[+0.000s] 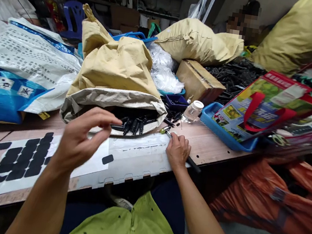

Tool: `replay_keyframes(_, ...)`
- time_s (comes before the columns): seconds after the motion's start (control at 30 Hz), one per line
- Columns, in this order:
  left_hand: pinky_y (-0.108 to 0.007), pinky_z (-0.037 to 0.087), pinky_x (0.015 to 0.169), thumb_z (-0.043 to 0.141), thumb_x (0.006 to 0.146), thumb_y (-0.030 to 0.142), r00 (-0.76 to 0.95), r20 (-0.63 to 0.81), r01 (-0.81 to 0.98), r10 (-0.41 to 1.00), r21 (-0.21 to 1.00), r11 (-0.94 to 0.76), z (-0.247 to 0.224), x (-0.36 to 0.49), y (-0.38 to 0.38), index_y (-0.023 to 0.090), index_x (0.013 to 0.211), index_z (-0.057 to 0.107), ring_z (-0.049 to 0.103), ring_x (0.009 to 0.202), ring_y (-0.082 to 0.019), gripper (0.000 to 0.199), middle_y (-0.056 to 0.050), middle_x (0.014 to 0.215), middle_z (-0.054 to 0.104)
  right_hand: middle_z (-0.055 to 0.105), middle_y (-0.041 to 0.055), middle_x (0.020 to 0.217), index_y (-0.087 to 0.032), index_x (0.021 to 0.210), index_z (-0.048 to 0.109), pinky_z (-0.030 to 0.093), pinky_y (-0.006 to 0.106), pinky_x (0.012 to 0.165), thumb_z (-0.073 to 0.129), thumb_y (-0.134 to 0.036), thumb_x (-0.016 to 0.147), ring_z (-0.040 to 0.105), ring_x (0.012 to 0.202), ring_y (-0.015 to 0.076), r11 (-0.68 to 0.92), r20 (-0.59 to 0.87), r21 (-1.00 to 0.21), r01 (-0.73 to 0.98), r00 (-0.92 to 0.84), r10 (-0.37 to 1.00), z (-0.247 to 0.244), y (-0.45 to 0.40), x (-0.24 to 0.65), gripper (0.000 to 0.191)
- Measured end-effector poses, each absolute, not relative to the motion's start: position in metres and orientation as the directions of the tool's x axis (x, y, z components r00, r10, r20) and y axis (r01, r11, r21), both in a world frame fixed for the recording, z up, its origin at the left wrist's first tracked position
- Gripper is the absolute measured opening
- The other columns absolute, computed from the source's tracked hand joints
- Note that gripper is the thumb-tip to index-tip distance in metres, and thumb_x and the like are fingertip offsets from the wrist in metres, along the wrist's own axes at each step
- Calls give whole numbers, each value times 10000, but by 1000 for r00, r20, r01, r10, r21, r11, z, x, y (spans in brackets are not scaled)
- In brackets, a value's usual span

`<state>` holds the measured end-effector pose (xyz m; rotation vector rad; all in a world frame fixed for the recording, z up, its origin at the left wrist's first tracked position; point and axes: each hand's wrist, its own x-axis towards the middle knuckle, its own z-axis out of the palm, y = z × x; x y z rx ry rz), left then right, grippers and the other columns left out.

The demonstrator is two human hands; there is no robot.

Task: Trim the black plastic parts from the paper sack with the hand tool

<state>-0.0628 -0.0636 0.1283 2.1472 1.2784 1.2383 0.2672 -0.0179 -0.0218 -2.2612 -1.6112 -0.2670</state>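
My left hand (84, 133) is raised over the table in front of the open paper sack (114, 63). Its fingers are stretched forward and the thumb stands apart, with nothing visible between them. Behind the fingertips, black pen-like plastic parts (134, 125) lie in the sack's mouth. My right hand (179, 149) rests on the table, closed around a small hammer (194, 164) with a black handle and a yellowish-green and metal head. Left of my left hand lies a white sheet with rows of black rounded patches (23, 159); one loose black patch (107, 159) lies nearer the middle.
A clear jar (192, 111) stands behind my right hand, beside a blue tray (224, 127) with a printed bag in it. A cardboard box (199, 80) sits farther back. A blue-white sack (18, 73) fills the left; an orange sack (278, 198) stands right, below the table edge.
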Motion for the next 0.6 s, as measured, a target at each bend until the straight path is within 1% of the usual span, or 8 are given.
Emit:
replay_keyframes(0.1, -395, 495, 858, 616, 899, 359, 206, 398, 706, 894, 572, -417, 83, -56, 28, 253, 1086, 760, 583, 940, -232, 258, -57, 1026, 667, 595, 70, 1049, -293, 1264, 668, 252, 339, 755, 516, -260, 1002, 462, 978, 223, -297, 338, -175, 939, 340, 877, -21, -18, 267, 304)
replay_keyframes(0.13, -419, 469, 891, 634, 891, 357, 194, 352, 780, 915, 510, -362, 66, -56, 49, 245, 1044, 774, 560, 953, -247, 235, -64, 998, 653, 593, 70, 1047, -293, 1261, 669, 254, 339, 755, 517, -260, 1001, 460, 976, 223, -300, 336, -174, 938, 343, 877, -21, -18, 266, 303)
replay_keyframes(0.17, -427, 451, 899, 655, 886, 364, 206, 308, 823, 929, 459, -334, 50, -57, 64, 256, 1038, 780, 539, 991, -265, 224, -69, 1012, 640, 593, 70, 1047, -293, 1260, 668, 255, 339, 756, 517, -258, 999, 460, 976, 223, -303, 335, -173, 937, 345, 877, -21, -18, 266, 304)
replay_keyframes(0.23, -439, 420, 902, 704, 864, 387, 231, 241, 879, 943, 364, -308, 26, -60, 78, 282, 1016, 789, 500, 1038, -295, 203, -77, 1027, 614, 591, 72, 1052, -293, 1265, 664, 257, 337, 759, 517, -257, 996, 460, 982, 225, -300, 335, -171, 939, 342, 878, -21, -18, 266, 309)
replay_keyframes(0.33, -443, 393, 889, 745, 845, 402, 268, 196, 901, 943, 296, -317, 14, -63, 76, 283, 994, 782, 476, 1062, -318, 195, -85, 1055, 601, 590, 77, 1057, -290, 1274, 658, 260, 335, 761, 503, -264, 1002, 461, 989, 230, -298, 335, -162, 941, 336, 880, -20, -18, 266, 315)
replay_keyframes(0.4, -444, 378, 890, 735, 861, 395, 262, 221, 901, 940, 294, -320, 19, -63, 69, 266, 988, 765, 477, 1064, -320, 183, -85, 1067, 618, 589, 82, 1054, -283, 1279, 656, 262, 333, 762, 490, -270, 1007, 461, 994, 234, -302, 328, -153, 941, 337, 882, -19, -18, 265, 319)
replay_keyframes(0.5, -419, 362, 890, 686, 914, 403, 256, 301, 856, 919, 371, -360, 30, -56, 51, 256, 1021, 725, 504, 1039, -292, 185, -63, 1062, 670, 585, 87, 1056, -276, 1283, 654, 264, 332, 765, 491, -270, 1003, 458, 998, 237, -309, 320, -141, 941, 338, 885, -19, -18, 265, 324)
replay_keyframes(0.6, -385, 354, 872, 678, 930, 426, 372, 300, 745, 878, 468, -475, 32, -38, 25, 258, 1028, 698, 546, 970, -248, 195, -30, 1011, 709, 580, 85, 1062, -281, 1290, 651, 265, 333, 763, 501, -264, 998, 453, 994, 235, -308, 324, -136, 941, 337, 884, -19, -18, 265, 329)
